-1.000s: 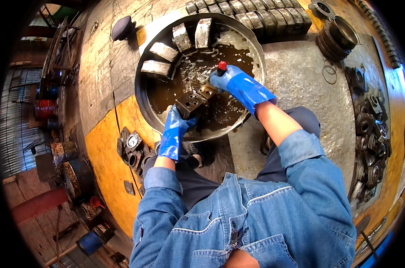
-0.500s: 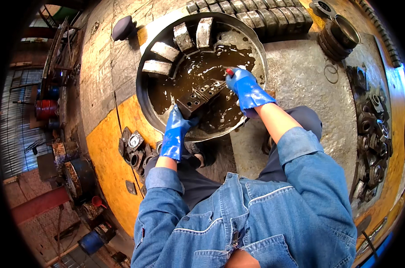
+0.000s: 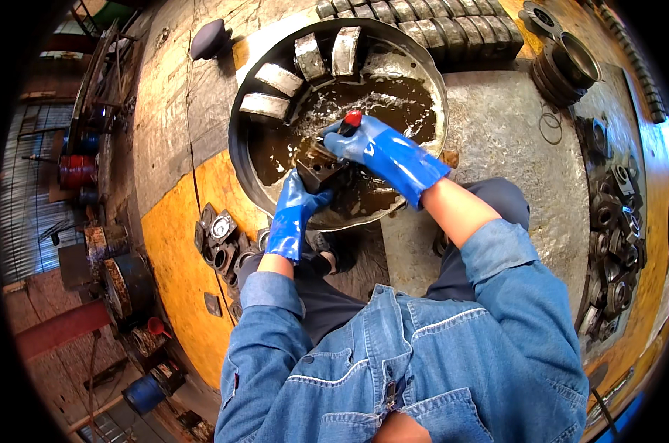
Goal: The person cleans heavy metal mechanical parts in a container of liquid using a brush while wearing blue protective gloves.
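My left hand (image 3: 294, 210), in a blue rubber glove, grips a dark metal block (image 3: 321, 177) with round holes in its face. The block is held over the dark liquid in a large round metal pan (image 3: 240, 159). In my right hand (image 3: 382, 153), gloved the same way, is a brush (image 3: 352, 119) with a red-tipped handle. Its working end meets the block's upper face, mostly hidden by my fingers. Several curved metal blocks (image 3: 346, 52) stand along the pan's far left wall, above the liquid.
Rows of similar curved blocks (image 3: 460, 37) lie beyond the pan. Stacked metal rings (image 3: 563, 70) stand at the far right, with many loose metal parts (image 3: 608, 244) below them. More small parts (image 3: 222, 255) lie near my left knee. A dark rounded object (image 3: 209, 39) sits far left.
My right hand has moved left with the brush, from the liquid's right side onto the block. The block's far end is now covered by that hand, and the liquid is splashing more.
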Motion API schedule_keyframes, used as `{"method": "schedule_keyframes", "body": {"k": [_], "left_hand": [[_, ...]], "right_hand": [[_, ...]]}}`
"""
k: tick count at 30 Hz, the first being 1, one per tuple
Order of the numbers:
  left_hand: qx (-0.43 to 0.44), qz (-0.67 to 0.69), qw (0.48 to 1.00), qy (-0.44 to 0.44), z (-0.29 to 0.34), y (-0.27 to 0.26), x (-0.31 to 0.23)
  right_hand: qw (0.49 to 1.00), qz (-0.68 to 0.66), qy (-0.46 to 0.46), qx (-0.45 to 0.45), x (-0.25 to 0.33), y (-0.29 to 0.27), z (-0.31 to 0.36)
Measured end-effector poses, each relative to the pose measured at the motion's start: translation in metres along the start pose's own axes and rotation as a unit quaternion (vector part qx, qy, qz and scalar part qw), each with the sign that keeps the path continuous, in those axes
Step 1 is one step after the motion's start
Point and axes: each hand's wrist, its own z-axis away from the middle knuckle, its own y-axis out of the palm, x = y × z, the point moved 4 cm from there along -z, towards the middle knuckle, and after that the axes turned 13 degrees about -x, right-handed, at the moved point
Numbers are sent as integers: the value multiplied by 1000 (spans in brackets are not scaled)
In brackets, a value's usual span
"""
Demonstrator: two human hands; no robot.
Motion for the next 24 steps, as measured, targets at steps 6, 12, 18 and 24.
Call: {"method": "schedule_keyframes", "body": {"k": [6, 12, 18, 24], "left_hand": [[-2, 0, 1000, 4, 2, -2, -3], [10, 47, 999, 17, 0, 1, -3], [-3, -14, 1000, 10, -5, 2, -2], [-10, -35, 999, 20, -12, 4, 13]], "right_hand": [[999, 18, 12, -42, 4, 0, -7], [999, 15, 25, 21, 6, 8, 9], [996, 10, 80, -29, -52, -33, -16], [938, 241, 154, -196, -84, -58, -29]]}}
